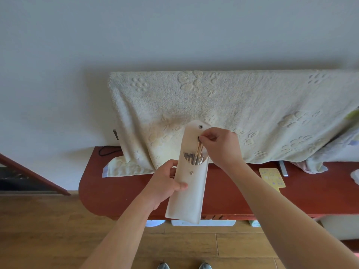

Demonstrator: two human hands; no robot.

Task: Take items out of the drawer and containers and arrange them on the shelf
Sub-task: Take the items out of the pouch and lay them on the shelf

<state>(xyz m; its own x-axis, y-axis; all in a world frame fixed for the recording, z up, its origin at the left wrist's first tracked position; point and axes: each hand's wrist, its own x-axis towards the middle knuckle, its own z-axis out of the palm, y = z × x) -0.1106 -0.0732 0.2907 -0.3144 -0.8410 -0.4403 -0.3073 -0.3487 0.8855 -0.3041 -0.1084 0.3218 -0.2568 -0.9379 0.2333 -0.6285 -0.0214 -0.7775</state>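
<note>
Head view: left hand [165,183] at frame centre grips a cream pouch [189,191] w/ its flap open; fingers wrapped round the pouch's left edge, thumb pressed on the front just below the small snap button [191,173]. Pouch is held upright, slightly tilted, above the front edge of the red-brown table [233,191]. Flap stands up at top w/ the other snap half [200,126] showing.

Right hand [219,144], just right of the flap, has its fingers pinched narrow on the top end of a makeup brush [199,150] w/ a gold-coloured handle, partly out of the pouch mouth. More brushes [189,157] sit inside the opening, dark ends visible; exact count can't tell.

Behind, a cream embossed towel [233,105] hangs across the upper middle of frame, its lower edge lying on the table at centre left. A yellow patterned card [273,177] lies on the table at right, a thin grey bar [283,167] just beside it. Black cable [104,151] at table's back left corner. Wooden floor [58,230] fills the lower frame; shoe tips [183,265] at bottom centre.
</note>
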